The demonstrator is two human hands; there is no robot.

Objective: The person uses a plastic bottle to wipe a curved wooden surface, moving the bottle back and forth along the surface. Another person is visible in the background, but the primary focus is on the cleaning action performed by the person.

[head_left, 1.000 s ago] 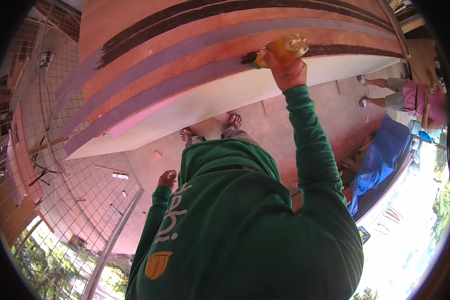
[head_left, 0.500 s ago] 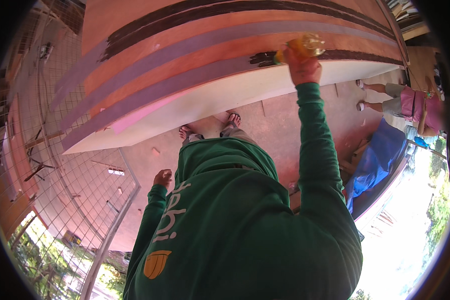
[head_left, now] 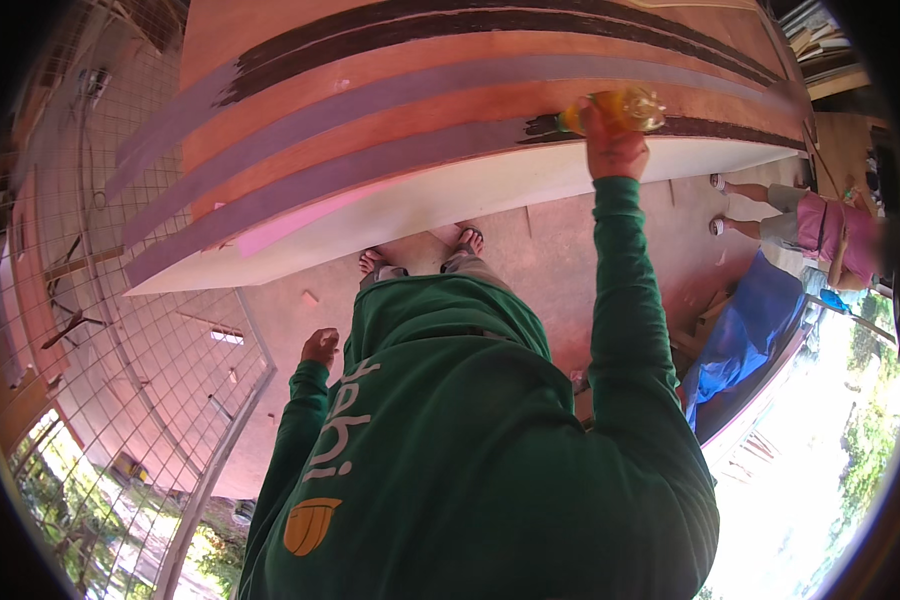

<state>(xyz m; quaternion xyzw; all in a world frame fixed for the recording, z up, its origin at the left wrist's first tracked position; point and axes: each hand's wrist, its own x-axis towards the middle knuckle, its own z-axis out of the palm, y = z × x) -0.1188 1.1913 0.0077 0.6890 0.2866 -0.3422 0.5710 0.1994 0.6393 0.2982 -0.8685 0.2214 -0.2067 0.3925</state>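
My right hand (head_left: 616, 150) is wrapped round a clear yellowish plastic bottle (head_left: 628, 108), with a bit of green at its left end. That end lies at a dark brown painted stripe (head_left: 720, 128) on the orange board (head_left: 390, 105), close to the board's near edge. Ragged brush-like marks finish the stripe just left of the bottle; whatever touches the surface there is hidden. Beside my body at the left, my left hand (head_left: 320, 347) hangs low with loosely bent fingers, and nothing shows in it.
Purple-grey bands and more dark stripes cross the board, whose white side (head_left: 300, 240) drops toward my feet. A wire mesh panel (head_left: 185, 400) stands left. Rightward are a blue tarp (head_left: 745, 325) and another person (head_left: 820, 215). Boards are stacked (head_left: 815, 35) at the far right.
My right hand and the bottle sit slightly lower and further right in the picture. The board has shifted similarly, so the bottle stays around the same stripe end. My left hand still hangs.
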